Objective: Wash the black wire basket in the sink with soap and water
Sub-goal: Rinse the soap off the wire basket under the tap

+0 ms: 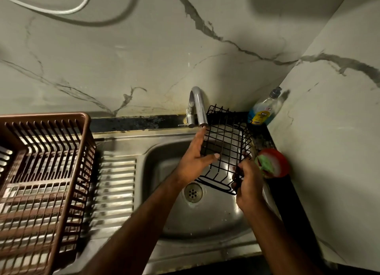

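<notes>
While the brown plastic rack (41, 172) sits off on the ribbed drainboard at the left, well apart from the action, everything happens over the sink (156, 172); the faucet (198, 108) arches down right at the far left corner of the black wire basket (226, 147), crowding it; a blue soap bottle (265, 110) stands in the back corner just behind; a red dish (277, 161) with a green scrubber (262, 161) sits on the dark ledge close to the right. The basket hangs tilted above the bowl, beyond the drain (193, 192). The left hand (195, 161) lays long fingers up the basket's left wall, its thumb hooked over a wire, clasping that side; the right hand (249, 184) curls its fingers tight round the near right corner wires.
</notes>
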Demonstrator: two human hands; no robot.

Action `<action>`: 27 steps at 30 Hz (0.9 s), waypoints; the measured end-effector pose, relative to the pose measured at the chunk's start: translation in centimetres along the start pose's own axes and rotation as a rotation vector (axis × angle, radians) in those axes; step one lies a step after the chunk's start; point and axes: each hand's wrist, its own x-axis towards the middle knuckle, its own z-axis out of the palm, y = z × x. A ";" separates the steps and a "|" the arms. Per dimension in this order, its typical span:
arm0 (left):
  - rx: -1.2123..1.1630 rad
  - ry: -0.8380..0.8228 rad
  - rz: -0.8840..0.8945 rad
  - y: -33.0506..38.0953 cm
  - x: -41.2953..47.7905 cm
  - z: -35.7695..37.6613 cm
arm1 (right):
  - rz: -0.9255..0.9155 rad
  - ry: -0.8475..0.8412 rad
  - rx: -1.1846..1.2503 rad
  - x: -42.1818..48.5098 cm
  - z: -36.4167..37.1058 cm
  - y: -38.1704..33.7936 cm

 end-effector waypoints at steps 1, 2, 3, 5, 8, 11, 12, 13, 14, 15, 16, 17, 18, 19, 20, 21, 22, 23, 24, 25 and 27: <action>-0.025 0.001 -0.020 -0.4 0.0 -0.3 | -0.008 -0.007 -0.027 -0.1 0.1 0.1; -0.050 0.003 -0.036 -0.5 0.0 -0.6 | -0.013 -0.015 -0.050 -0.2 0.3 0.2; -0.079 0.000 -0.058 -0.3 0.3 -0.9 | -0.015 -0.023 -0.065 -0.3 0.3 0.3; -0.104 -0.004 -0.098 0.2 0.9 -1.4 | -0.014 -0.032 -0.079 -0.7 0.3 0.6; -0.095 0.000 -0.122 1.5 1.8 -1.7 | -0.057 -0.050 -0.107 -1.1 0.0 1.1; -0.120 0.027 -0.134 2.0 3.0 -1.6 | -0.100 -0.070 -0.159 -1.2 -0.5 1.4; -0.124 0.035 -0.144 2.4 3.2 -1.6 | -0.111 -0.082 -0.176 -1.2 -0.7 1.5; -0.120 0.041 -0.150 2.6 3.6 -1.6 | -0.122 -0.094 -0.181 -1.2 -1.0 1.7; -0.107 0.043 -0.146 2.7 3.8 -1.6 | -0.136 -0.103 -0.184 -1.3 -1.2 1.9; -0.104 0.048 -0.144 2.8 4.1 -1.7 | -0.150 -0.105 -0.197 -1.4 -1.4 2.1; -0.111 0.057 -0.144 2.8 4.4 -1.7 | -0.158 -0.103 -0.216 -1.5 -1.6 2.3; -0.131 0.073 -0.152 2.9 4.6 -1.8 | -0.162 -0.103 -0.234 -1.7 -1.8 2.6; -0.150 0.089 -0.162 2.8 4.8 -1.8 | -0.164 -0.106 -0.244 -1.9 -2.0 2.9; -0.166 0.106 -0.176 2.8 5.0 -1.9 | -0.168 -0.109 -0.251 -2.1 -2.1 3.2; -0.170 0.113 -0.187 2.9 5.1 -1.8 | -0.170 -0.109 -0.254 -2.1 -2.2 3.4; -0.171 0.117 -0.194 3.0 5.0 -1.8 | -0.174 -0.108 -0.260 -2.2 -2.3 3.4; -0.165 0.120 -0.187 3.1 4.9 -1.7 | -0.181 -0.101 -0.259 -2.3 -2.1 3.4; -0.161 0.131 -0.183 3.1 4.9 -1.6 | -0.189 -0.093 -0.255 -2.4 -1.9 3.2; -0.161 0.129 -0.176 3.3 4.7 -1.6 | -0.196 -0.081 -0.250 -2.5 -1.7 3.0; -0.169 0.129 -0.173 3.2 4.7 -1.6 | -0.200 -0.066 -0.246 -2.5 -1.4 2.8; -0.171 0.115 -0.174 3.0 4.2 -1.6 | -0.201 -0.047 -0.244 -2.6 -1.0 2.6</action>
